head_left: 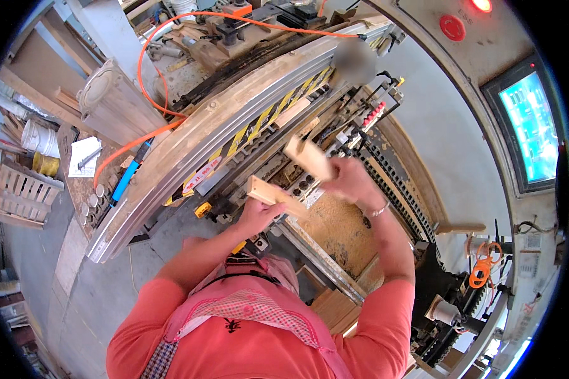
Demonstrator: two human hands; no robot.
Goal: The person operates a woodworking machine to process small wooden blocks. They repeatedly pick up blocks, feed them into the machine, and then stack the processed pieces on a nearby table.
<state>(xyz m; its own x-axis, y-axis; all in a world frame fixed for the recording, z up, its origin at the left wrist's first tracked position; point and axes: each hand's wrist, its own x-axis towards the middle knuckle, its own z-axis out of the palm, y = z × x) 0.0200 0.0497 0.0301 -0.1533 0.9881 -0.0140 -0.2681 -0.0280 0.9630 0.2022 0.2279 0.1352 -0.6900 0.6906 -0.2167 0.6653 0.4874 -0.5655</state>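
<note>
Holding a pale wooden block in my left grip, I have the fingers closed about its lower side, one end of it tipped up to the left and the other slanting down to the right; my right grip pinches a second piece, a pale wooden bar, by its right end, and this bar stands a little higher and farther from my body, its outline blurred; the two pieces are apart, both raised in front of my chest above the machine; below my right hand a heap of sawdust lies within the machine's frame, and a bracelet circles my right wrist; to the right of that wrist run black chain tracks; beyond the pieces a yellow-and-black striped band follows a long curved-looking rail; an orange hose loops over that rail, near a blue-handled tool; at the far right sit a lit screen and a red button, on a pale panel.
</note>
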